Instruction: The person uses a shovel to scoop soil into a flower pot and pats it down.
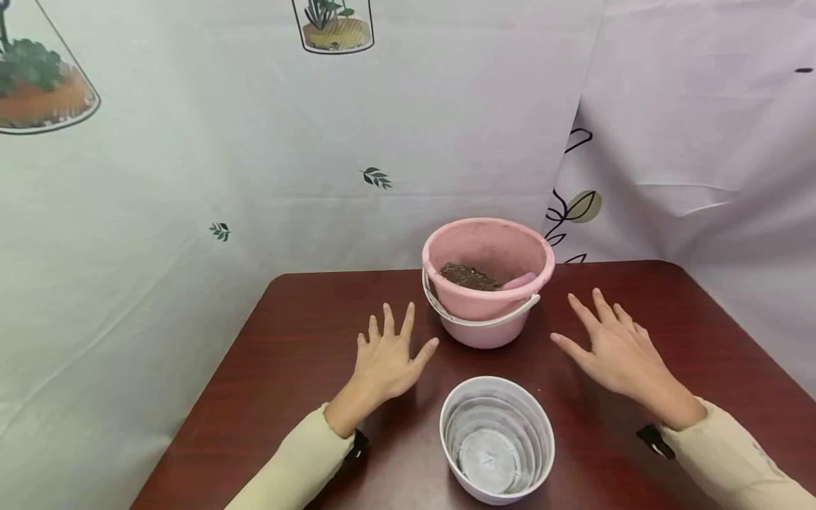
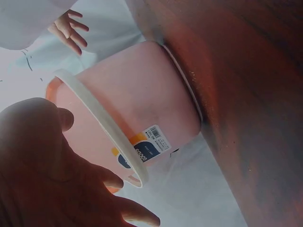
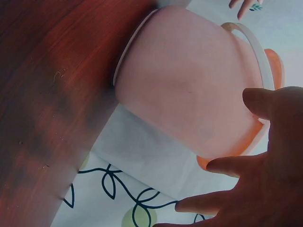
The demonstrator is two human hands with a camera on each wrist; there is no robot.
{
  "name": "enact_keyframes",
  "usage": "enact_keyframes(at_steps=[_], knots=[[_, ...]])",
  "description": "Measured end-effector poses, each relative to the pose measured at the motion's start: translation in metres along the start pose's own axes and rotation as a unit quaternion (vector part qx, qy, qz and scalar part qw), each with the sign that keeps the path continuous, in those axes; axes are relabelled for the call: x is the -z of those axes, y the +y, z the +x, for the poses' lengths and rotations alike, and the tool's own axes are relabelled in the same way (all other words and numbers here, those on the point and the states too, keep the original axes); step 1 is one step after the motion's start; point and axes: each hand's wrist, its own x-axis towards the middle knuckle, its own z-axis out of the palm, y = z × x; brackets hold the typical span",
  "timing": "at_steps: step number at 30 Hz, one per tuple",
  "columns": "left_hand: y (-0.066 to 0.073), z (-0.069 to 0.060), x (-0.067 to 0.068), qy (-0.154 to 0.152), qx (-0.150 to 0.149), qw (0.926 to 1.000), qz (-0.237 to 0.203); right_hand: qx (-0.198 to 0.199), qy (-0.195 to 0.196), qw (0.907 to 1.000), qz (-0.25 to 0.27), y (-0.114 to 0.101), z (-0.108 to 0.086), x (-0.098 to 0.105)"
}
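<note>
A pink bucket (image 1: 484, 329) with a white handle (image 1: 487, 323) stands toward the back of the table. Dark soil (image 1: 468, 277) lies inside it, beside a pink-purple object (image 1: 519, 281) only partly visible. Nearer the front is a white plastic pot (image 1: 497, 443), with nothing seen inside. My left hand (image 1: 385, 361) hovers left of the bucket, fingers spread and holding nothing. On the other side, my right hand (image 1: 618, 354) is likewise spread and holds nothing. Both wrist views show the bucket (image 2: 137, 94) close by; a printed label (image 2: 151, 144) shows on its side in the left one.
The dark red-brown wooden table (image 1: 306, 340) ends just behind the bucket. A pale cloth (image 1: 446, 127) with printed plants and jars hangs behind and along the sides. Dark wrist straps (image 1: 655, 440) sit at the cream sleeves (image 1: 727, 453).
</note>
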Motion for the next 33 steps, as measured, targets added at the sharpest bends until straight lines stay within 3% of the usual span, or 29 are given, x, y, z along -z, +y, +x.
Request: enact_keyframes(at_steps=[8,13,16,18,22,26,30,33], knots=[[-0.002,0.006,0.005,0.017,-0.006,0.9998,-0.007,0.003,0.014,0.9999,0.000,0.005,0.004,0.011],[0.000,0.018,0.028,0.035,-0.012,0.9980,-0.051,-0.004,0.060,0.9958,0.070,-0.004,0.016,0.033],[0.005,0.033,0.045,0.055,-0.027,0.9917,-0.113,-0.004,0.079,0.9895,0.121,-0.016,0.033,0.054],[0.009,0.046,0.055,0.079,-0.035,0.9820,-0.168,-0.006,0.076,0.9859,0.149,-0.027,0.047,0.071],[0.015,0.078,0.067,0.122,-0.036,0.9529,-0.275,-0.009,0.026,0.9748,0.221,-0.051,0.079,0.097],[0.018,0.104,0.065,0.138,-0.033,0.9269,-0.348,-0.018,-0.070,0.9465,0.315,-0.070,0.105,0.102],[0.021,0.115,0.053,0.130,-0.028,0.9032,-0.408,-0.045,-0.144,0.9226,0.355,-0.079,0.120,0.095],[0.024,0.115,0.044,0.142,-0.029,0.8809,-0.451,-0.052,-0.172,0.9179,0.354,-0.081,0.125,0.092]])
